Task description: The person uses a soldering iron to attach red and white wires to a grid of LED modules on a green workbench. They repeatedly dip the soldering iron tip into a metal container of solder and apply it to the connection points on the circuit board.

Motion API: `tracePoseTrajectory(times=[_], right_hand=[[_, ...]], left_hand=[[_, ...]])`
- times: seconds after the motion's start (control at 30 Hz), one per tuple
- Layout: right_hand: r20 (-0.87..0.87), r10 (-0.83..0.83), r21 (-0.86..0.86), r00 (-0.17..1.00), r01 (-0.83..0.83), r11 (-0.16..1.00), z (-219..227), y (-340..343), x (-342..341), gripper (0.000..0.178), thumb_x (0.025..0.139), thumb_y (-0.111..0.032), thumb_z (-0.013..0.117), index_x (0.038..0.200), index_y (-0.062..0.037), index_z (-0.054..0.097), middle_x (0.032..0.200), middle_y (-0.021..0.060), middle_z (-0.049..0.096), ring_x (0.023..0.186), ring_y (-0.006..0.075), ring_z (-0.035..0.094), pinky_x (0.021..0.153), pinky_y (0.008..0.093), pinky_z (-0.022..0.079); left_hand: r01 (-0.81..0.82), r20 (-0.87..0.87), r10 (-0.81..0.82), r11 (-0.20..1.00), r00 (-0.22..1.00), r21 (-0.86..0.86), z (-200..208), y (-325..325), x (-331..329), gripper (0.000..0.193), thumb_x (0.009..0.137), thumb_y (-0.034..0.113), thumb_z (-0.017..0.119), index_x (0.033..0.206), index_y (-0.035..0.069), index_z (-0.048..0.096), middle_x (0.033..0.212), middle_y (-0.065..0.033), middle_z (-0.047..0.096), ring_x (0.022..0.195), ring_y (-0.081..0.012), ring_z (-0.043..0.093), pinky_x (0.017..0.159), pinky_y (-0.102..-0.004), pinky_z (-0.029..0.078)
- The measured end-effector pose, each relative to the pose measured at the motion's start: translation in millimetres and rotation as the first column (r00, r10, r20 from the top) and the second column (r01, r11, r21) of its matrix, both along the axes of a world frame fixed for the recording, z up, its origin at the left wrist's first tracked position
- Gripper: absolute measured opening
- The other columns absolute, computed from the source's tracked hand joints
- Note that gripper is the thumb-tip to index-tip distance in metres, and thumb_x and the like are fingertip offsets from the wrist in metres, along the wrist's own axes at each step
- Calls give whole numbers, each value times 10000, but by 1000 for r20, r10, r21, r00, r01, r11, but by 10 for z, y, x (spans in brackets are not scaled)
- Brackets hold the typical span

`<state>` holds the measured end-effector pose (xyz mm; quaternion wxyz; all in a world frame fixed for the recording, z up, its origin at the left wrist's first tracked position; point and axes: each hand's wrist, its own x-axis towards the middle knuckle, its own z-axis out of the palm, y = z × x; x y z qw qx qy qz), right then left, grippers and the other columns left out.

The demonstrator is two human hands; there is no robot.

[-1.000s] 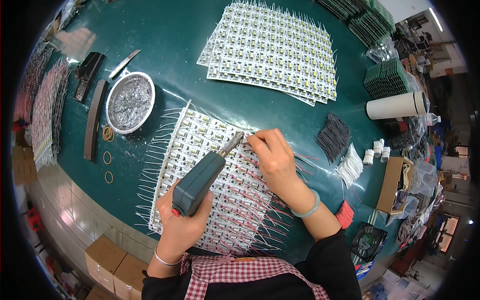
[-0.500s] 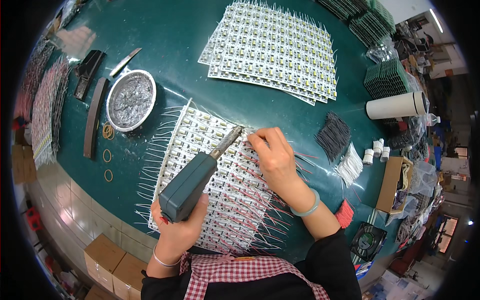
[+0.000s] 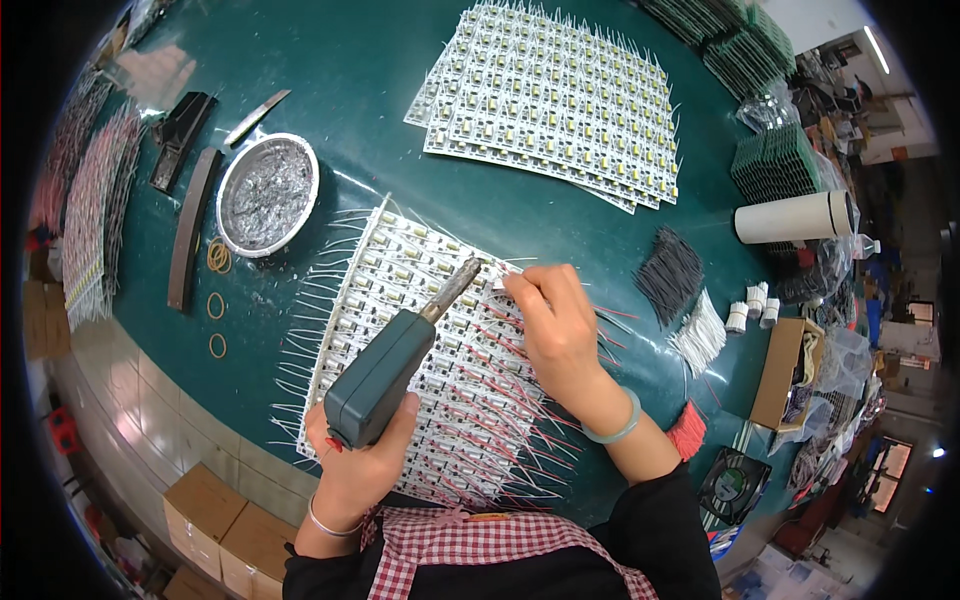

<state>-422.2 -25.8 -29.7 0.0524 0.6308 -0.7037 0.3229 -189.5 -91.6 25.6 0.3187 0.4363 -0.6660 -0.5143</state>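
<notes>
Closed around the dark green body of a soldering gun (image 3: 382,375), my left hand (image 3: 362,462) holds it from below, thumb along its side. The gun's metal tip points up and to the right, over the upper right part of a white circuit board panel (image 3: 400,262). My right hand (image 3: 555,318) pinches a thin wire at the panel's upper right edge, a little right of the tip; the fingers partly hide it. Red and white wires (image 3: 490,375) stick out along the panel's right side, and white ones fringe its left edge.
More wired panels (image 3: 550,105) lie stacked at the far side. A white bowl of grey scraps (image 3: 268,195), a knife (image 3: 257,117) and rubber bands (image 3: 217,305) are on the left. Black wires (image 3: 668,276), white wires (image 3: 698,332) and a pale cylinder (image 3: 793,217) are on the right.
The gap between the soldering gun's tip and my right fingertips has widened slightly. My right hand has shifted a little to the right; my left hand keeps its hold on the gun.
</notes>
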Motion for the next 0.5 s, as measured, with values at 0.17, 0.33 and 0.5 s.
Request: tracePoseTrajectory(times=[0.17,0.33,0.5], right_hand=[[-3,16,-2,1000,-16,1000,-17,10,19,328,723,30,692,1049,10,667,973,114,626,860,279,608,676,374,512],[-9,22,2,1000,-22,1000,-27,25,47,362,701,34,708,1062,15,682,975,107,640,840,267,617,647,362,516],[2,15,-7,1000,-15,1000,-39,20,38,368,704,47,695,1071,27,689,997,116,646,849,273,621,662,366,527]], left_hand=[[14,8,-14,1000,1000,-13,-36,4,19,175,811,22,806,960,-39,737,780,-73,717,632,-113,650,583,-273,496],[35,9,-35,999,999,-2,-49,1,14,201,809,8,794,990,-49,729,832,-93,719,666,-123,666,595,-275,504],[26,-31,-26,1000,999,2,-83,2,-18,213,808,-9,786,1005,-61,723,842,-107,718,670,-138,679,609,-281,520]])
